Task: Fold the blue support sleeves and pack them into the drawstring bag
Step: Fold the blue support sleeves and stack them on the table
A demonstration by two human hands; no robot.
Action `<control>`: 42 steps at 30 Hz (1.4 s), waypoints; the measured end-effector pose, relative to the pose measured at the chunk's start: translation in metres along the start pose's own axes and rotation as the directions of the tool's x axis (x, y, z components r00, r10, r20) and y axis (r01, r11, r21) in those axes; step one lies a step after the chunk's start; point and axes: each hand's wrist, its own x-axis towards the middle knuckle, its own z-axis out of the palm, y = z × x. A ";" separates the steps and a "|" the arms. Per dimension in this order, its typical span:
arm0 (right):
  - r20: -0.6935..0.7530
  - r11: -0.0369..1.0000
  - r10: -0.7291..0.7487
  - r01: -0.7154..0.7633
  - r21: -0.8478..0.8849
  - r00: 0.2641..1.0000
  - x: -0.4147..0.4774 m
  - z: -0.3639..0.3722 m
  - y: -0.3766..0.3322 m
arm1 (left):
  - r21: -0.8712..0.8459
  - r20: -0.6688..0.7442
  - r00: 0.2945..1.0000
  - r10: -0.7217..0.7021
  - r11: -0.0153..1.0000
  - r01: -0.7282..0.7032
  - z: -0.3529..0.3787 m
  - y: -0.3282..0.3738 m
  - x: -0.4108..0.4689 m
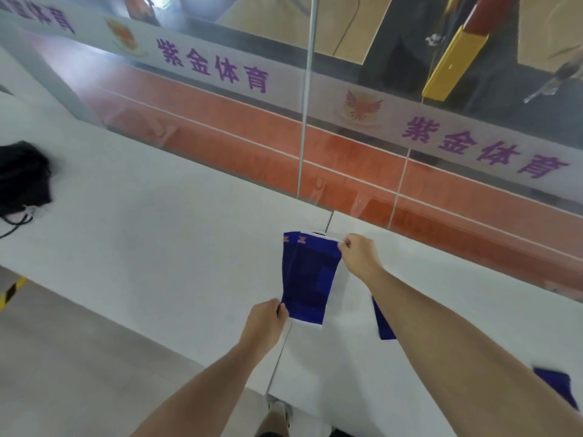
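Two dark blue support sleeves with white trim lie stacked, slightly offset, on the white table. My left hand pinches their near left corner. My right hand pinches the far right corner. Another blue sleeve shows partly from under my right forearm. A further blue sleeve lies at the right edge, partly hidden by that arm. The black drawstring bag sits crumpled at the far left of the table, its cord trailing beside it.
A glass partition with purple lettering runs along the table's far edge. The seam between two tabletops passes under the sleeves. The grey floor lies below the table's near edge, with yellow-black tape at the left.
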 end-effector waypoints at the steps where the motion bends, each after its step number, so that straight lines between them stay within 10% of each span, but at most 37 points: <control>1: 0.020 1.000 -0.012 0.012 -0.015 1.000 0.008 0.007 -0.006 | -0.025 -0.003 1.000 -0.018 1.000 0.017 0.001 -0.003 0.003; 22: 0.122 0.992 -0.066 0.078 -0.099 0.990 0.083 0.063 0.007 | -0.150 -0.089 0.990 -0.111 0.984 0.096 0.040 -0.012 0.040; 28: 0.186 0.954 -0.129 0.173 -0.243 0.974 0.076 0.076 0.016 | 0.425 -0.094 0.943 0.318 0.870 -0.251 0.054 -0.038 0.037; 42: -0.040 0.995 0.048 -0.051 -0.084 0.998 -0.032 0.072 0.047 | 0.553 -0.026 0.873 0.487 0.734 -0.393 0.011 -0.069 0.019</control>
